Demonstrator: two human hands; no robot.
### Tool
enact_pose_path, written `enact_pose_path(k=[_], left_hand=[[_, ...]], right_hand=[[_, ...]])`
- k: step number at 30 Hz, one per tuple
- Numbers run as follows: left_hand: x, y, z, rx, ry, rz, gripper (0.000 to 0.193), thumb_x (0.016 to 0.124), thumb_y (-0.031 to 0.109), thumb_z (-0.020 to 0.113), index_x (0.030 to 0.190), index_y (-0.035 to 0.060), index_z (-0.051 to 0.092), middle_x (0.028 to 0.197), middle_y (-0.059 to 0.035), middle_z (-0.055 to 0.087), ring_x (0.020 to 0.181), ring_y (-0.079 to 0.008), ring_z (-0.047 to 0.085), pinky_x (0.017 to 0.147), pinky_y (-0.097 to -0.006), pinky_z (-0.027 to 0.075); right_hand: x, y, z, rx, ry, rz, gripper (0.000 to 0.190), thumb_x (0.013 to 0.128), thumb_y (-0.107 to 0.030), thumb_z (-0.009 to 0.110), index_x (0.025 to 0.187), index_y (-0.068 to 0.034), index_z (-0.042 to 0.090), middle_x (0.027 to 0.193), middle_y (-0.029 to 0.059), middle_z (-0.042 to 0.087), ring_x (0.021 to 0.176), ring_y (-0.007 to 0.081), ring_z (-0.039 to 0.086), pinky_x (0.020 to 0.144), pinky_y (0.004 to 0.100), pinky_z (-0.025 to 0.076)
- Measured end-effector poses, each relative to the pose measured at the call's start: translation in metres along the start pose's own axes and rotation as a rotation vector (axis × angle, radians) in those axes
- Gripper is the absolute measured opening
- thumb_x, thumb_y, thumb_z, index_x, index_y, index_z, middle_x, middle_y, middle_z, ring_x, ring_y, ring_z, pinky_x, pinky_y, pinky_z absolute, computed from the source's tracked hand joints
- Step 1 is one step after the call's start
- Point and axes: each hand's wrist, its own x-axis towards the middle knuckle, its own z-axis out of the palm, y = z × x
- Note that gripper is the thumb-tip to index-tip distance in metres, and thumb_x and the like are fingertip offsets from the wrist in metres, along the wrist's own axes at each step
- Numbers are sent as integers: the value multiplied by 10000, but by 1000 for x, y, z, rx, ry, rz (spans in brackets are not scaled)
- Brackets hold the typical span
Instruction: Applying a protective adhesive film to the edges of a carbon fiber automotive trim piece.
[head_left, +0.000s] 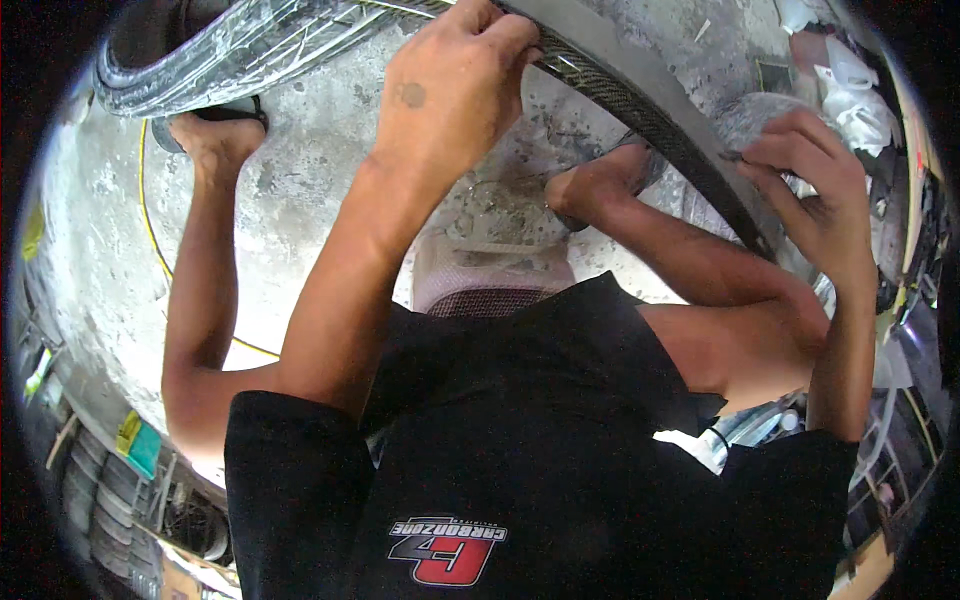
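A long curved carbon-fibre part crosses the top of the head view. Its dark woven edge (645, 116) runs down to the right beside a smooth grey face (600, 49). My left hand (457, 82) grips this edge near the top middle, thumb and fingers curled together; the fingertips' far side is hidden. To the right, my right hand (814, 180) is raised by the grey face. Its thumb and fingers pinch a small dark piece (730, 155), too small to name. At upper left is a glossy black curved section (300, 56) with whitish streaks.
Beneath me stands a pinkish plastic stool (495, 281) on a stained concrete floor (322, 172). A yellow cable (150, 217) lies along the left. White plastic bags (862, 112) and clutter line the right side. My sandalled feet are spread either side.
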Motion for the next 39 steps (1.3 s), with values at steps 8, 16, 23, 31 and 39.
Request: enact_pose_path(k=[8, 16, 23, 31, 39], left_hand=[[9, 5, 10, 431, -227, -34, 149, 920, 69, 617, 1007, -42, 570, 1027, -247, 621, 876, -408, 665, 765, -466, 552], [-7, -4, -20, -107, -477, -154, 74, 1024, 68, 571, 1084, 25, 567, 971, -113, 620, 901, -272, 624, 815, -412, 511], [-23, 2, 2, -124, -41, -72, 261, 957, 147, 756, 1122, 11, 608, 1003, -79, 669, 902, -161, 660, 831, -306, 543], [-8, 4, 22, 266, 24, 12, 94, 875, 76, 730, 958, 34, 713, 927, -166, 692, 842, -361, 689, 748, -407, 548], [-13, -8, -5, -229, -486, -205, 81, 929, 94, 701, 987, 37, 699, 942, -117, 694, 859, -240, 666, 804, -390, 531]], right_hand=[[-38, 26, 1, 71, 68, 120, 159, 838, -4, 738, 977, -3, 660, 925, 88, 613, 840, 235, 636, 770, 317, 501], [-25, 59, -9, 58, -91, 56, 135, 921, 3, 684, 1020, -4, 593, 987, 74, 520, 899, 174, 578, 790, 283, 459], [-31, 60, -8, 48, -54, 60, 153, 913, 8, 682, 1041, -9, 600, 1003, 72, 531, 906, 172, 577, 800, 285, 456], [-31, 52, -5, 34, -37, 68, 178, 905, 15, 681, 1064, -15, 608, 1021, 71, 544, 915, 170, 575, 811, 287, 454], [-31, 47, -2, 17, -23, 85, 206, 896, 22, 679, 1087, -20, 616, 1039, 69, 557, 923, 167, 573, 822, 290, 451]])
